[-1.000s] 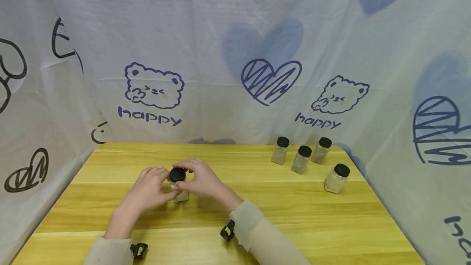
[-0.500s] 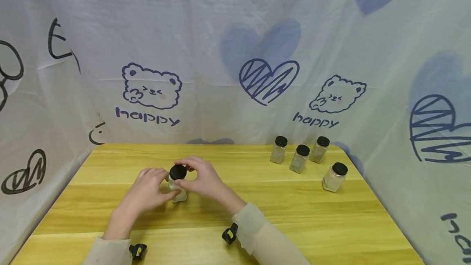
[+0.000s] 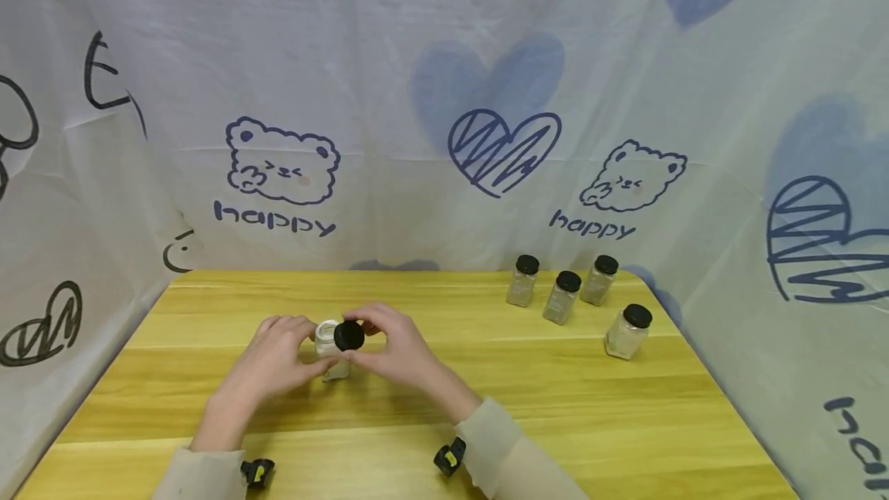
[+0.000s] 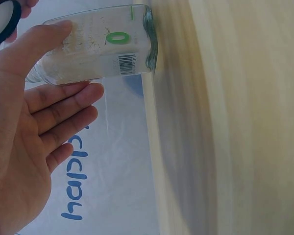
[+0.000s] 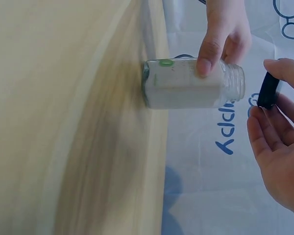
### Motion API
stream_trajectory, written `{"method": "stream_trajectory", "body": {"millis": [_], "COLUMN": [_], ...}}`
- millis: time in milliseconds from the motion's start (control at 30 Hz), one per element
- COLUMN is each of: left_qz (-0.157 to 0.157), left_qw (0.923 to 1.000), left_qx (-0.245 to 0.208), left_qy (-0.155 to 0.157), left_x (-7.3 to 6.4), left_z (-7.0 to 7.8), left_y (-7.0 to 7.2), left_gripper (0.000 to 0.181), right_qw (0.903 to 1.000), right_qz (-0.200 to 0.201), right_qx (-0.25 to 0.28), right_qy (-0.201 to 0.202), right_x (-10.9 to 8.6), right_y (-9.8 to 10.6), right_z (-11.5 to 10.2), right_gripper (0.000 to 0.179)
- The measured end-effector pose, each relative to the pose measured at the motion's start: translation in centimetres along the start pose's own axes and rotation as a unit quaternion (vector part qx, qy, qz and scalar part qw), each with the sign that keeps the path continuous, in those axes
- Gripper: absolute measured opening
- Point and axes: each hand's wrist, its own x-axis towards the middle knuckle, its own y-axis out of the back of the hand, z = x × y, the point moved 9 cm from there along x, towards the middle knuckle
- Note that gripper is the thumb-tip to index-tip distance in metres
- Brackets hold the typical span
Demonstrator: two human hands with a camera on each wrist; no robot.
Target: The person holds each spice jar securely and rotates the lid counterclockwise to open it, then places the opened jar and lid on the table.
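A square glass jar (image 5: 186, 90) stands upright on the wooden table, its threaded mouth uncovered and pale contents visible through the glass. My left hand (image 3: 274, 361) holds it between thumb and fingers; in the left wrist view a green mark and a barcode label show on the jar (image 4: 108, 46). My right hand (image 3: 399, 346) pinches the black lid (image 3: 349, 336) by its edge, just right of the jar's mouth. Seen from the right wrist, the lid (image 5: 269, 90) is tilted on edge and apart from the threads, thumb on one side and fingers on the other.
Several similar jars with black lids stand at the table's back right, among them a tall jar (image 3: 522, 281) and a wider jar (image 3: 628, 332) nearer the right edge. A printed white cloth (image 3: 389, 199) hangs behind the wooden table (image 3: 556, 407).
The black lid has come off the jar and moved right in my right hand, uncovering the mouth. My left hand keeps its hold. The head view has shifted slightly.
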Motion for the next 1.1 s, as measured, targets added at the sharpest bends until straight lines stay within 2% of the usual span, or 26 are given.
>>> {"method": "stream_trajectory", "body": {"millis": [333,533,700,833,967,1100], "left_qz": [-0.010,-0.008,-0.013,-0.018,-0.020,-0.021], "left_qw": [0.9999,1.0000,0.9999,0.9997,0.9996,0.9996], "left_qx": [-0.002,-0.003,-0.002,-0.003,-0.002,-0.001], "left_qy": [0.005,0.004,0.008,0.016,0.019,0.018], "left_x": [0.0,0.0,-0.1,-0.1,-0.1,-0.1], "left_z": [0.0,-0.1,-0.2,-0.4,-0.4,-0.4], "left_y": [-0.1,-0.1,-0.3,-0.4,-0.5,-0.5], "left_gripper": [0.043,0.044,0.047,0.048,0.049,0.050], "right_qw": [0.9979,0.9923,0.9866,0.9758,0.9670,0.9625], "right_qz": [-0.024,-0.070,-0.136,-0.201,-0.247,-0.267], "right_qx": [0.051,0.082,0.055,0.034,0.004,-0.040], "right_qy": [-0.033,-0.062,-0.071,-0.080,-0.064,-0.028], "right_x": [-1.8,-2.7,-3.4,-4.0,-4.6,-4.9], "right_y": [-0.6,-1.9,-3.3,-4.7,-6.0,-7.0], "right_z": [0.4,1.1,1.1,1.1,1.1,1.0], "right_gripper": [0.046,0.046,0.045,0.044,0.039,0.036]}}
